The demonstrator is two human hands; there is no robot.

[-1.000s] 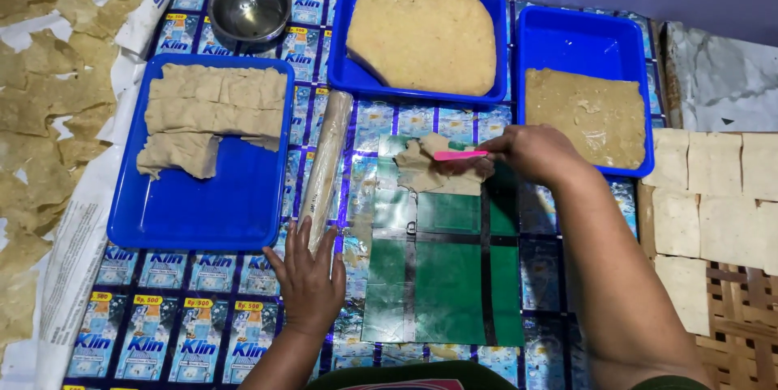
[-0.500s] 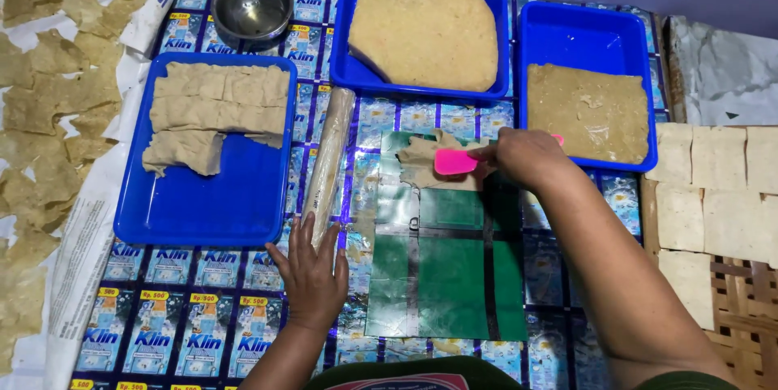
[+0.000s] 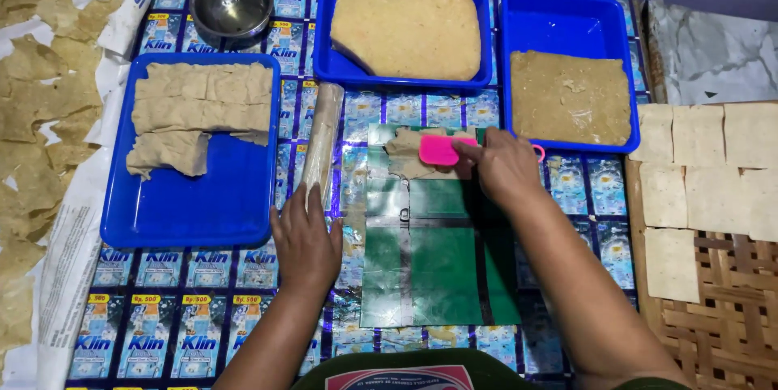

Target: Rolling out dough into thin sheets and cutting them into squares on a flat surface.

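Since half a second ago the right hand [image 3: 504,165] has barely shifted, fingers closed on the pink scraper [image 3: 442,150] pressing dough [image 3: 408,155] at the green sheet's [image 3: 438,252] top edge. Left hand [image 3: 306,237], flat and empty, rests left of the sheet, on a mat of blue rectangular sachets [image 3: 162,337].

pink flat scraper [image 3: 438,149] atop a beige dough patch [image 3: 408,152] at the green sheet's [image 3: 438,268] far edge

Pink scraper [image 3: 438,150], green mat [image 3: 438,260] (black-lined), blue trays [image 3: 186,220]
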